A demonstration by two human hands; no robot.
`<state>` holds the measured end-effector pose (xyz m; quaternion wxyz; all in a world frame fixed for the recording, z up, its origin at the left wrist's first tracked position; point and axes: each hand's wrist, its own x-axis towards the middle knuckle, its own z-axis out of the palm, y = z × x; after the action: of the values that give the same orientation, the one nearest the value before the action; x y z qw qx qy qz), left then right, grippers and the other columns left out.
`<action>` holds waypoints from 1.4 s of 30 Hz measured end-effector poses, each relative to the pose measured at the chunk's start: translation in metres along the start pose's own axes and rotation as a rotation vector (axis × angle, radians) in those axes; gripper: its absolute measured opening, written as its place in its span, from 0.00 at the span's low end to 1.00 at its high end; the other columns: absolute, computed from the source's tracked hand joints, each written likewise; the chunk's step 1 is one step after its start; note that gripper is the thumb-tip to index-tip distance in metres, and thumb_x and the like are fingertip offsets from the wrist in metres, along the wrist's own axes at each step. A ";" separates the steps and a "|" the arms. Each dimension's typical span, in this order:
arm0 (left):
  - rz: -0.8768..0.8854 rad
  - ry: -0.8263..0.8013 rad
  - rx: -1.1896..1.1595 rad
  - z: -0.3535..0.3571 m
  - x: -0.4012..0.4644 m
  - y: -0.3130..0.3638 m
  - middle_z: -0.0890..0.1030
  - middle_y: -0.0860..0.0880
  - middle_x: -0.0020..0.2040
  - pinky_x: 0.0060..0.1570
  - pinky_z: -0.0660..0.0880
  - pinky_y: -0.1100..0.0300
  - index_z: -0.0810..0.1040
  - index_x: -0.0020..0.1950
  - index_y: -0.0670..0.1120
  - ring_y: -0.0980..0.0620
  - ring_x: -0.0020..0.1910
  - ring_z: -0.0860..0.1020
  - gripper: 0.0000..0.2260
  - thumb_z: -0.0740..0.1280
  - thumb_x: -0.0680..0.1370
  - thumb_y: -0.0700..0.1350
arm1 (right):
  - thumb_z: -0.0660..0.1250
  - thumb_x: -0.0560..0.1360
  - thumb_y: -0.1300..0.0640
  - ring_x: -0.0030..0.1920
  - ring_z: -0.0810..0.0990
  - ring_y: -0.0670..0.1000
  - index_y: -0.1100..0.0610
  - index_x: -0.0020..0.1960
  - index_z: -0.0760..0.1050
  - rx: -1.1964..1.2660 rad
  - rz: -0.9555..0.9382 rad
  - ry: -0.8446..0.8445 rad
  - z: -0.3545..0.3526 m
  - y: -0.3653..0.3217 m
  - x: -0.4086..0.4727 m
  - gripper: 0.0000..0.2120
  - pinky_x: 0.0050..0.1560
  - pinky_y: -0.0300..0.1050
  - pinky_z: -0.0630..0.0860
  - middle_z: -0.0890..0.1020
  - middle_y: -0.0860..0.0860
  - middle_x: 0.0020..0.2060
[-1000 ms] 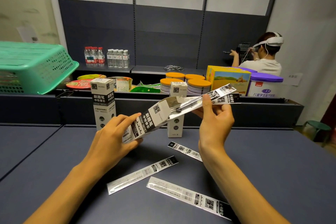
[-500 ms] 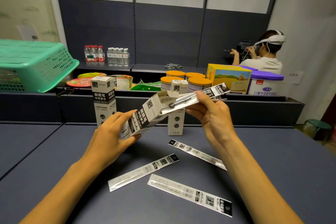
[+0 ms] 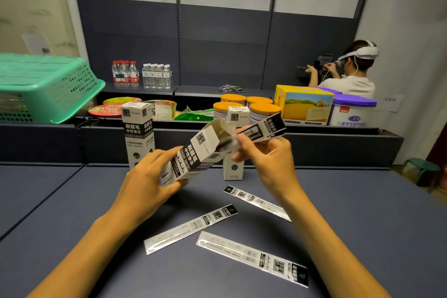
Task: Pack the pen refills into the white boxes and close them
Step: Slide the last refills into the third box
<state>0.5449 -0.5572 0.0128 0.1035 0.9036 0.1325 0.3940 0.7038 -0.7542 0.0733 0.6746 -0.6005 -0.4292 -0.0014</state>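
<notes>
My left hand (image 3: 147, 184) grips a white box (image 3: 193, 155) tilted up to the right, its top flaps open. My right hand (image 3: 268, 162) pinches refill packets (image 3: 263, 129) whose lower ends sit inside the box's mouth; their black ends stick out to the upper right. Three more refill packets lie flat on the table: one near centre (image 3: 191, 228), one at the front (image 3: 251, 257), one by my right wrist (image 3: 256, 202). A closed white box (image 3: 138, 133) stands upright behind my left hand. Another upright white box (image 3: 234, 169) is partly hidden behind the held one.
A green plastic basket (image 3: 48, 87) sits on the ledge at the left. Water bottles (image 3: 141, 76), orange-lidded tins (image 3: 251, 106), a yellow carton (image 3: 304, 106) and a purple-lidded tub (image 3: 353, 111) line the shelf behind. A person with a headset (image 3: 350, 72) works at the back right.
My right hand has pushed the refill packets further down into the open box, and both hands have come closer together.
</notes>
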 end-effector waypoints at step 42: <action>-0.020 0.010 0.025 -0.001 -0.001 0.000 0.77 0.51 0.58 0.44 0.80 0.48 0.68 0.73 0.53 0.51 0.55 0.75 0.33 0.76 0.70 0.49 | 0.51 0.82 0.47 0.26 0.78 0.52 0.56 0.60 0.77 -0.313 -0.092 -0.382 0.006 0.012 -0.005 0.21 0.37 0.46 0.79 0.85 0.50 0.39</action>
<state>0.5440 -0.5577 0.0128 0.0954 0.9016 0.1469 0.3956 0.7035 -0.7487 0.0598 0.4790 -0.6670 -0.5705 0.0150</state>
